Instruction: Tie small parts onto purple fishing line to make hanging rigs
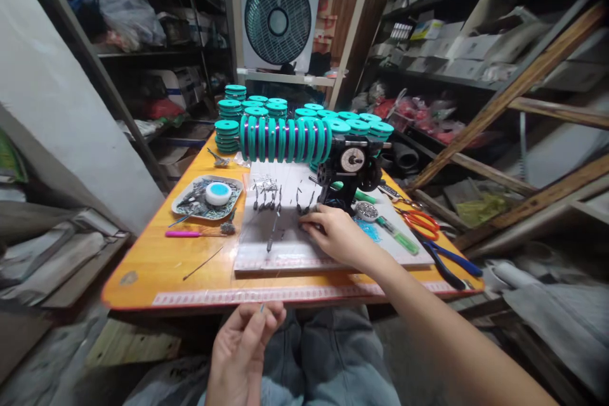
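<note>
Picking among small dark pieces [299,209] seems step in hand: our right hand [333,231] reaches down to them on pale board [252,254], fingers bent; whether they grip anything, we cannot tell. Our left hand [242,346], in front of table [136,266], pinches thin blue piece [262,307], mostly covered by fingertips. Next move likely calls for light pinch, neighbouring pieces undisturbed. Teal spools [285,139] beyond right hand partly hide others behind.
</note>
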{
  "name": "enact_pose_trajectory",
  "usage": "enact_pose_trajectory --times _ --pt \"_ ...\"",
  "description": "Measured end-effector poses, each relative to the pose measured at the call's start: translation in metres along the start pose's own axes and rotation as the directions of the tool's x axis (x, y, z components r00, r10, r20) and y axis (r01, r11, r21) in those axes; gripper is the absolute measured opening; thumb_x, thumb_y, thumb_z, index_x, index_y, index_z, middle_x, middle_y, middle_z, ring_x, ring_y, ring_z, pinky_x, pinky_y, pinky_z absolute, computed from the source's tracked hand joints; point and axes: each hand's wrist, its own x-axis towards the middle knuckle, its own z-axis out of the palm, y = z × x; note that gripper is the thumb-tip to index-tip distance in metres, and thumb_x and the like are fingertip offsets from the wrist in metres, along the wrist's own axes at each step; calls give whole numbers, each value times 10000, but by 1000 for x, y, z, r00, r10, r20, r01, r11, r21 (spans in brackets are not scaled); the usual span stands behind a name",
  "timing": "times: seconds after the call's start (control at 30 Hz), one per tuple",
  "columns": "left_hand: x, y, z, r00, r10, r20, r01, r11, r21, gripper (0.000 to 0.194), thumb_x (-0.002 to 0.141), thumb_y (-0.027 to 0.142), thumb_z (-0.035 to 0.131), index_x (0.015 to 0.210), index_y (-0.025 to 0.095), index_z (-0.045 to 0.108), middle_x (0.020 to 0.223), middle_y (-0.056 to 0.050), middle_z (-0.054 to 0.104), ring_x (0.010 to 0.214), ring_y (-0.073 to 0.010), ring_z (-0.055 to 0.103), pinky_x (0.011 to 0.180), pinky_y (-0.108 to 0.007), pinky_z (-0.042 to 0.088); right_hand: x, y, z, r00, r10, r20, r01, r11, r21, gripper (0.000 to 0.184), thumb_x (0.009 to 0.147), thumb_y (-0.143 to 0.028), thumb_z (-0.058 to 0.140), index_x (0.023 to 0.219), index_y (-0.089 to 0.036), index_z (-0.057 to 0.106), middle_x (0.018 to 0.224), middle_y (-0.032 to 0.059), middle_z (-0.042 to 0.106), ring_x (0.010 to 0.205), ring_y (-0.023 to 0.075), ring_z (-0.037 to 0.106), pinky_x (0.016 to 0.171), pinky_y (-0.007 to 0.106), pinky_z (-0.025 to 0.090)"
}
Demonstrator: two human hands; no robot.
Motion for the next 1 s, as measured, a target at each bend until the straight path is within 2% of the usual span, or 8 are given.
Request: enact_pose_trajectory --times 0.17,0.33,0.47,0.57,0.7,0.83,0.9,1.0 --pt "0 0 0 1000 -5 -7 5 1000 0 314 546 364 931 571 148 705 601 -3 657 755 -163 701 789 -240 611 -14 6 -6 999 26 -23 -25 999 26 237 941 -190 562 1070 -221 758 950 61 696 863 195 674 777 282 477" --pt "0 -1 0 1000 -2 4 2 1000 10 304 552 365 929 595 152 717 611 -8 676 769 -163 701 794 -235 605 -6 -1 8 990 104 -97 -96 992 80 170 879 -309 662 934 -212 789 898 78 671 772 223 648 685 314 451" --pt "0 -2 -1 1000 -1 25 0 1000 22 306 570 364 920 588 141 712 646 -27 699 774 -160 699 796 -225 598 0 -5 15 978 126 -167 -87 971 224 115 823 -211 674 860 -203 783 877 68 642 726 193 604 686 316 434" --pt "0 -2 -2 1000 7 6 -7 1000 15 318 556 374 925 577 144 706 637 -25 690 758 -162 697 779 -229 602 -4 -4 6 957 157 -242 -51 918 393 111 832 -246 674 870 -204 769 844 40 596 681 152 540 679 300 422" --pt "2 -2 -2 999 28 -23 -28 1000 -2 324 538 373 933 576 149 702 612 -9 658 746 -167 698 742 -231 610 -16 -3 -13 929 267 -256 -35 753 657 234 856 -416 669 905 -193 721 804 9 551 550 90 400 532 257 353" --pt "2 -3 -1 999 41 -31 -41 999 -12 309 544 363 933 595 155 710 604 -2 653 745 -164 701 714 -213 610 -27 -9 -24 941 320 -106 -76 509 857 341 865 -526 639 973 -202 652 599 -74 398 441 53 223 412 214 195" --pt "2 -2 -1 998 43 -48 -43 999 -5 316 527 369 939 604 159 716 600 0 651 740 -164 703 698 -205 609 -32 -14 -29 950 311 -36 -102 416 904 356 857 -538 645 977 -203 641 550 -101 329 422 42 172 395 200 156" --pt "2 -1 0 996 52 -72 -52 999 4 334 499 379 948 605 160 720 596 6 649 719 -156 704 674 -190 608 -39 -24 -38 958 277 71 -140 236 962 350 825 -532 692 918 -199 639 602 -75 452 407 14 174 380 179 128"
